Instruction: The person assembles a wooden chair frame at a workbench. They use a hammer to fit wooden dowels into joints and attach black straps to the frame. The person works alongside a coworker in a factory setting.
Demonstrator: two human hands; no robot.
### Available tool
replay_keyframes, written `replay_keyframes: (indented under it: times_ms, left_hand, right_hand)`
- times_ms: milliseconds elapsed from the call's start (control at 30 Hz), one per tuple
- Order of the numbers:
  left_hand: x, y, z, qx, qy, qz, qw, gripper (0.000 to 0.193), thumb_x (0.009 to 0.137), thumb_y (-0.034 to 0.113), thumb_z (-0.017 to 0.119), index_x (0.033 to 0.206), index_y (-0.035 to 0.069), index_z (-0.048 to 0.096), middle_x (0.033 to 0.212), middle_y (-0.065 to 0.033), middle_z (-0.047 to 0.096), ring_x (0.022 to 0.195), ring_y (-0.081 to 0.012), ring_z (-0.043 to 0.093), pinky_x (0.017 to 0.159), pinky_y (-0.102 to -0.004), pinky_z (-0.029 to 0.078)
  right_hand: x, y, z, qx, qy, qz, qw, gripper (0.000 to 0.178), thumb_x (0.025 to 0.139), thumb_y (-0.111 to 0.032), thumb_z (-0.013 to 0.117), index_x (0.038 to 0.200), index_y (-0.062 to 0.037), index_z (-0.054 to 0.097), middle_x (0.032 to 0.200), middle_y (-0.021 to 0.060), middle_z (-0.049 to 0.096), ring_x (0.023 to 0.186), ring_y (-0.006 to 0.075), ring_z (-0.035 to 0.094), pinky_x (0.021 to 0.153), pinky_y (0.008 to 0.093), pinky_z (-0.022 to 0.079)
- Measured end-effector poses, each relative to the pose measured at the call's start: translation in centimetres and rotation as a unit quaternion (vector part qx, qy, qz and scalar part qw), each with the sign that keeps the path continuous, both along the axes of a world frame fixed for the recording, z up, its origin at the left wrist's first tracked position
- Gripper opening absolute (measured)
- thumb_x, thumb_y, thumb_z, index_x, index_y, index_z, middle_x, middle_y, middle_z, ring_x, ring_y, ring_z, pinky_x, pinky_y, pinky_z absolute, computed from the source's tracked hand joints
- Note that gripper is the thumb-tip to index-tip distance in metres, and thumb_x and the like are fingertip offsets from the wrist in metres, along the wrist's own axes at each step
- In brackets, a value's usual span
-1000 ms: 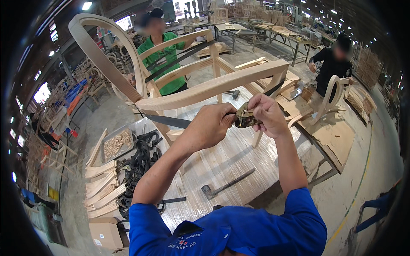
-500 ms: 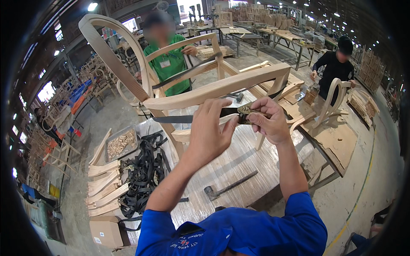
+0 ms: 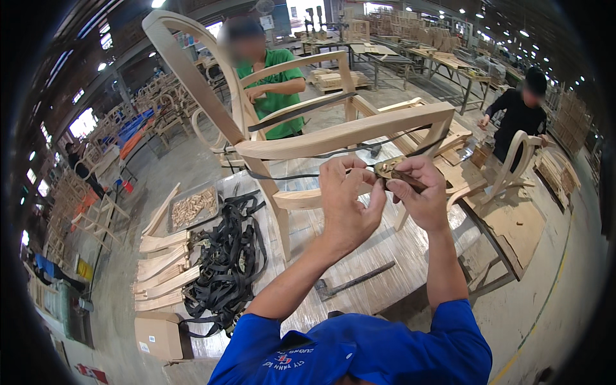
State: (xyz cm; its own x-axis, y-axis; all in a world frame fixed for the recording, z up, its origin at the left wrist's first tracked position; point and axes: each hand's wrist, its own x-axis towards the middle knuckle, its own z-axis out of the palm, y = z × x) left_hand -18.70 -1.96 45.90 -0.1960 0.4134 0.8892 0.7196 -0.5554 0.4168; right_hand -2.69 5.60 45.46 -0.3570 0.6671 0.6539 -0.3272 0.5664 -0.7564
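Observation:
A pale wooden armchair frame [image 3: 333, 133] stands on the table in front of me. A black strap [image 3: 282, 175] runs around it, below the near armrest. My right hand [image 3: 423, 192] is closed on a brass-coloured ratchet buckle [image 3: 389, 168] on this strap, thumb and fingers on its handle. Just left of the buckle, my left hand [image 3: 346, 208] pinches the strap with bent fingers; the fingertips are partly hidden. Another stretch of strap crosses the frame's far side. Nearer me, a hammer [image 3: 356, 280] lies on the plastic-covered tabletop [image 3: 398, 276].
At left lie a heap of black straps [image 3: 228, 263], curved wooden pieces [image 3: 163, 273], a tray of dowels [image 3: 192, 208] and a cardboard box [image 3: 160, 335]. A person in green [image 3: 273, 90] stands behind the chair. Another in black [image 3: 518, 119] works beside the right-hand table [image 3: 507, 221].
The view has shifted, placing the chair farther right. My left hand has gone from flatter fingers to a bent pinch at the strap. The buckle has turned in my right hand.

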Motion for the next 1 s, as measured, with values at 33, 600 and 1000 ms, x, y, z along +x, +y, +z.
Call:
replay_keyframes:
  times_ms: [33,600,1000]
  left_hand:
    - [0.1,0.1,-0.1,0.011,-0.005,0.004,1.0,0.017,0.076,0.003,0.078,0.088,0.006,0.066,0.109,-0.0143,0.059,0.106,-0.0332,0.053,0.092,-0.0459,0.041]
    - [-0.7,-0.5,-2.2,-0.091,-0.18,-0.212,0.956,0.014,0.094,-0.007,0.064,0.098,0.0,0.052,0.111,-0.0144,0.066,0.082,-0.0155,0.07,0.073,-0.0278,0.057]
    - [-0.9,-0.7,-0.2,-0.172,-0.187,-0.27,0.929,0.01,0.101,-0.004,0.056,0.101,0.001,0.048,0.114,-0.0132,0.061,0.085,-0.0131,0.069,0.078,-0.0283,0.06]
  right_hand:
    - [-0.2,-0.1,0.2,0.015,-0.008,-0.017,1.0,0.03,0.096,-0.01,0.08,0.114,0.0004,0.059,0.096,0.0076,0.074,0.076,0.0078,0.067,0.064,0.0222,0.054]
    - [3.0,4.2,-3.9,-0.021,0.026,0.029,0.999,0.051,0.098,-0.042,0.076,0.122,0.0001,0.062,0.11,0.0079,0.071,0.095,0.0126,0.068,0.072,0.0238,0.056]
    - [4.7,16.5,-4.1,-0.152,0.112,-0.145,0.971,0.049,0.113,-0.051,0.046,0.12,-0.0085,0.068,0.104,-0.0022,0.066,0.091,0.0081,0.058,0.081,0.0243,0.046]
